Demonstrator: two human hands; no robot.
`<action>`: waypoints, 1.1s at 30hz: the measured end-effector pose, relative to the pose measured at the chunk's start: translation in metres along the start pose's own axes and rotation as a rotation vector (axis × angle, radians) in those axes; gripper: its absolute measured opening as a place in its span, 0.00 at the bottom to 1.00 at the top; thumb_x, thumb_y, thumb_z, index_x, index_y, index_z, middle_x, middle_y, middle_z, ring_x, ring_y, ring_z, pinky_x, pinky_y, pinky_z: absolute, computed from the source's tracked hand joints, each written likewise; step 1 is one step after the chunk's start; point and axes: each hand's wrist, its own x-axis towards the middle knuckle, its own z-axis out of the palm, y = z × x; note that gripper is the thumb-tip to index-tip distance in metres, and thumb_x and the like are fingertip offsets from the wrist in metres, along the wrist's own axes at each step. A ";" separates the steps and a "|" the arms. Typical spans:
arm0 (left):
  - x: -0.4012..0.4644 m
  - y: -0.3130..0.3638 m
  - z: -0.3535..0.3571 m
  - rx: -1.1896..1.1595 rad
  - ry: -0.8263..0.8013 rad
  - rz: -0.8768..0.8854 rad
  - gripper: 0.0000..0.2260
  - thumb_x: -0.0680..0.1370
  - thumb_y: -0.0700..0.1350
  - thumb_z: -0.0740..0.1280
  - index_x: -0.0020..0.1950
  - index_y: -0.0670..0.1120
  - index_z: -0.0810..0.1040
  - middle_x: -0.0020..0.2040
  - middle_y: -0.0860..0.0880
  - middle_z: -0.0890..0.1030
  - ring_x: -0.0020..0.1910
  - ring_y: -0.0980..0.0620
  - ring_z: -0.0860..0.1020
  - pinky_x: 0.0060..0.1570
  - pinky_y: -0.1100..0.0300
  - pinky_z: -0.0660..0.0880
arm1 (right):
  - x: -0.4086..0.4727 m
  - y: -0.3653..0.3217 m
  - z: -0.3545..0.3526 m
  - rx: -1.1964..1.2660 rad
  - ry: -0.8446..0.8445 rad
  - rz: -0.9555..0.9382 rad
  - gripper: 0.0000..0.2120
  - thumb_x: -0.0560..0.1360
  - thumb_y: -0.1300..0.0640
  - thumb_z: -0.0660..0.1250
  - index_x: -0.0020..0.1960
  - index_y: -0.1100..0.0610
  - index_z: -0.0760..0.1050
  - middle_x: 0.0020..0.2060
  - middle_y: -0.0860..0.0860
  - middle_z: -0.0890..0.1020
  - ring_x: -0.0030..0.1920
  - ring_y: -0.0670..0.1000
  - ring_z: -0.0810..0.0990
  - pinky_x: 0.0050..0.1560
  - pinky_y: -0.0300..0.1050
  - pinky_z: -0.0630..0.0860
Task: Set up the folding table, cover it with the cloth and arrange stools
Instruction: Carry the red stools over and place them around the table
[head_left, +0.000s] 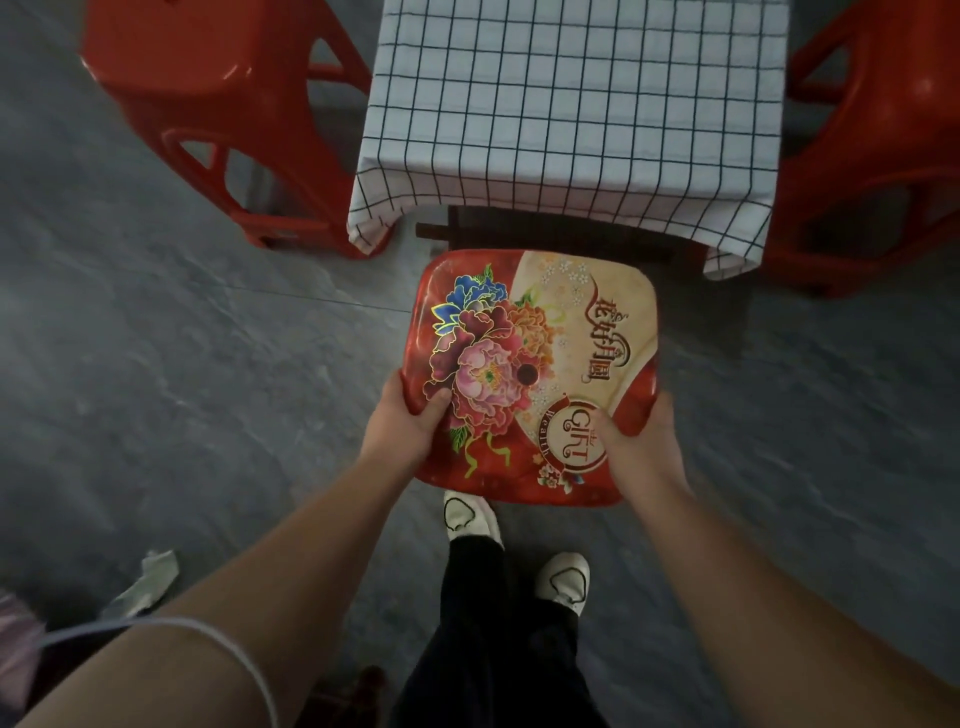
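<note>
- Grey floor (156, 338); the table (545, 236), under its checked cloth (571, 104), has red stools (208, 104) flanking it for seating.
- Left hand (405, 421) and right hand (634, 431) each grip a flowered tin (535, 364), held level, probably bound for the table.

A: Item one? A red gift tin (535, 374), rounded square, peony print, lettered "GIFT".
B: Others, relative to the tin?
A: Crumpled paper scrap (148, 579), far lower-left; white cord (228, 647) beyond; grey stone-look floor (156, 364) underneath.

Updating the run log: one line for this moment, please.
table: cloth-covered | red stools: one each side | left hand, right hand: holding floral tin
</note>
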 end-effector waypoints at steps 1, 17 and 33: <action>-0.007 -0.006 -0.002 0.000 0.013 0.007 0.26 0.76 0.58 0.71 0.70 0.51 0.70 0.59 0.51 0.81 0.56 0.48 0.80 0.58 0.48 0.77 | -0.007 0.004 0.000 0.004 0.000 -0.010 0.30 0.76 0.50 0.72 0.73 0.48 0.61 0.65 0.47 0.77 0.63 0.54 0.78 0.54 0.49 0.74; -0.041 -0.067 0.009 0.088 -0.069 -0.008 0.24 0.77 0.57 0.70 0.70 0.51 0.70 0.55 0.54 0.79 0.50 0.53 0.77 0.48 0.58 0.71 | -0.054 0.083 0.017 0.046 0.036 0.064 0.30 0.77 0.51 0.71 0.74 0.49 0.61 0.59 0.44 0.75 0.55 0.48 0.75 0.50 0.46 0.73; -0.054 -0.086 0.009 0.134 -0.062 -0.002 0.24 0.78 0.56 0.68 0.71 0.49 0.68 0.54 0.55 0.77 0.51 0.53 0.76 0.51 0.57 0.71 | -0.064 0.101 0.027 0.046 0.023 0.083 0.30 0.78 0.52 0.70 0.74 0.50 0.59 0.59 0.44 0.75 0.56 0.48 0.76 0.44 0.41 0.73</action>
